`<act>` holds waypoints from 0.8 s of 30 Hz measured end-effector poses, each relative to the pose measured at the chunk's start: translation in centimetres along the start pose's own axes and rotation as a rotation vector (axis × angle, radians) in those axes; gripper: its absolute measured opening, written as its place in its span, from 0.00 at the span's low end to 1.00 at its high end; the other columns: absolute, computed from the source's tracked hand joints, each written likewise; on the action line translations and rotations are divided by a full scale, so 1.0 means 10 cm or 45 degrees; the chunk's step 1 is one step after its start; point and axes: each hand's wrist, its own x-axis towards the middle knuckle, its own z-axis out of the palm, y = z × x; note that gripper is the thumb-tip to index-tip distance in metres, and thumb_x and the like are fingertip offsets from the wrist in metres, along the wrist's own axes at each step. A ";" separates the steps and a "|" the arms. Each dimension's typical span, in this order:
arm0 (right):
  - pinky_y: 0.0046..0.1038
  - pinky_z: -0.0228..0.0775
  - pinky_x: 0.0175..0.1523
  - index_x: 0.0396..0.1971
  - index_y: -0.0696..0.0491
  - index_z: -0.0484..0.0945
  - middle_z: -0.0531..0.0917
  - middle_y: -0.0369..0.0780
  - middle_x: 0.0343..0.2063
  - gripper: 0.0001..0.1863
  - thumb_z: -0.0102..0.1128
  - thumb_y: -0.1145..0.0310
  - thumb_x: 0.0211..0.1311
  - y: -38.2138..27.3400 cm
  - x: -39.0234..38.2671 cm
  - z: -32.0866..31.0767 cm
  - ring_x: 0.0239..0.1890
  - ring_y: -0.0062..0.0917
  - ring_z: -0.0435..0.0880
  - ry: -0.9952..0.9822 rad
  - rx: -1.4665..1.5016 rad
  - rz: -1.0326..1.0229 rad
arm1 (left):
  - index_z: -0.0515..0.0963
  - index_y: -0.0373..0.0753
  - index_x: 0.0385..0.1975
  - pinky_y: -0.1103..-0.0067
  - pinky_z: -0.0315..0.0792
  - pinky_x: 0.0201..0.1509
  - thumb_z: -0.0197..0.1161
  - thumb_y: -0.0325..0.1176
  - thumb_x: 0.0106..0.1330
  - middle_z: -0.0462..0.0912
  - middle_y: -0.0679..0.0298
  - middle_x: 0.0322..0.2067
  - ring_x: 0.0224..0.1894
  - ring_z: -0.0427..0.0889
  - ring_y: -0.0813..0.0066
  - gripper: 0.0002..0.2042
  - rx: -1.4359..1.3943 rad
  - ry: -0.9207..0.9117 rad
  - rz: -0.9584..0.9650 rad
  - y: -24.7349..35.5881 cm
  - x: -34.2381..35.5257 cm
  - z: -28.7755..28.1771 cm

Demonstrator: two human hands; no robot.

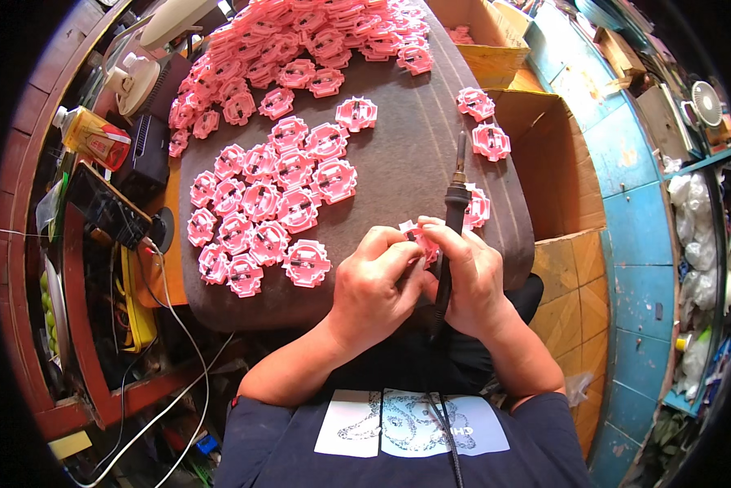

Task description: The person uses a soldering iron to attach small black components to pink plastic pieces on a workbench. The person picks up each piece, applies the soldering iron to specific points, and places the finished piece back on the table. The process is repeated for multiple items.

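Observation:
At the front of the dark padded work surface (398, 146), my left hand (377, 289) is closed at a small pink plastic piece (416, 237) with dark parts at its centre; its fingertips are partly hidden. My right hand (477, 281) grips a black-handled soldering iron (456, 203), metal tip upward and cord hanging down, and its fingertips also touch that pink piece. Just beyond the right hand lies another pink piece (477, 207). Left of my hands, several similar pieces (298, 210) lie spread out, and a large heap of them (316, 41) covers the back of the surface.
Open cardboard boxes (560, 159) stand to the right, beside blue tiles (638, 285) and a cluttered shelf (691, 228). On the left are a propped phone (105, 203), an orange bottle (93, 134), a white lamp (170, 16) and hanging cables (190, 333).

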 end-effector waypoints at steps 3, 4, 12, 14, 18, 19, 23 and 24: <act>0.41 0.81 0.43 0.64 0.57 0.74 0.88 0.50 0.50 0.31 0.73 0.71 0.60 0.01 0.01 0.00 0.37 0.46 0.87 0.020 0.001 -0.024 | 0.84 0.33 0.47 0.79 0.76 0.29 0.74 0.20 0.63 0.81 0.57 0.45 0.27 0.80 0.77 0.13 0.006 0.066 0.100 0.04 -0.08 -0.09; 0.42 0.81 0.44 0.63 0.57 0.74 0.87 0.51 0.51 0.31 0.74 0.71 0.60 0.01 -0.02 0.01 0.40 0.47 0.88 0.015 0.001 0.007 | 0.83 0.33 0.50 0.81 0.72 0.28 0.75 0.20 0.61 0.80 0.57 0.46 0.25 0.75 0.81 0.17 0.067 0.059 0.188 0.05 -0.14 -0.20; 0.43 0.79 0.62 0.67 0.59 0.71 0.83 0.56 0.60 0.36 0.74 0.80 0.57 0.14 0.07 -0.19 0.59 0.55 0.85 0.061 -0.261 0.155 | 0.83 0.36 0.49 0.73 0.77 0.32 0.76 0.19 0.57 0.80 0.57 0.48 0.31 0.82 0.65 0.19 0.681 0.130 -0.047 0.05 -0.47 -0.75; 0.35 0.80 0.51 0.67 0.59 0.69 0.83 0.54 0.62 0.37 0.73 0.81 0.57 0.17 0.06 -0.20 0.44 0.41 0.87 0.116 -0.302 0.117 | 0.83 0.35 0.49 0.69 0.80 0.38 0.76 0.19 0.58 0.81 0.55 0.47 0.36 0.85 0.58 0.18 0.704 0.142 -0.022 0.00 -0.50 -0.71; 0.44 0.83 0.50 0.64 0.56 0.71 0.84 0.55 0.56 0.33 0.72 0.79 0.59 0.00 -0.06 -0.13 0.47 0.50 0.89 0.181 -0.056 -0.017 | 0.82 0.34 0.46 0.65 0.82 0.43 0.73 0.16 0.60 0.82 0.53 0.44 0.41 0.87 0.52 0.15 0.590 0.173 0.065 -0.11 -0.47 -0.58; 0.43 0.83 0.44 0.63 0.55 0.71 0.85 0.54 0.52 0.32 0.74 0.78 0.58 -0.06 -0.08 -0.06 0.42 0.48 0.88 0.152 0.041 -0.045 | 0.82 0.34 0.46 0.64 0.83 0.44 0.73 0.17 0.60 0.82 0.52 0.45 0.41 0.87 0.50 0.15 0.571 0.146 0.089 -0.10 -0.44 -0.53; 0.43 0.81 0.40 0.60 0.54 0.73 0.84 0.50 0.43 0.31 0.75 0.78 0.58 -0.16 -0.18 0.20 0.37 0.47 0.86 0.118 0.117 -0.043 | 0.81 0.33 0.47 0.63 0.83 0.47 0.72 0.17 0.60 0.83 0.50 0.46 0.46 0.87 0.47 0.16 0.335 -0.021 0.166 -0.02 -0.30 -0.33; 0.42 0.80 0.38 0.61 0.54 0.72 0.84 0.49 0.42 0.30 0.74 0.78 0.58 -0.16 -0.16 0.22 0.35 0.46 0.86 0.147 0.105 -0.067 | 0.81 0.33 0.48 0.62 0.83 0.47 0.71 0.16 0.60 0.82 0.50 0.47 0.46 0.87 0.47 0.16 0.313 -0.059 0.166 0.00 -0.28 -0.29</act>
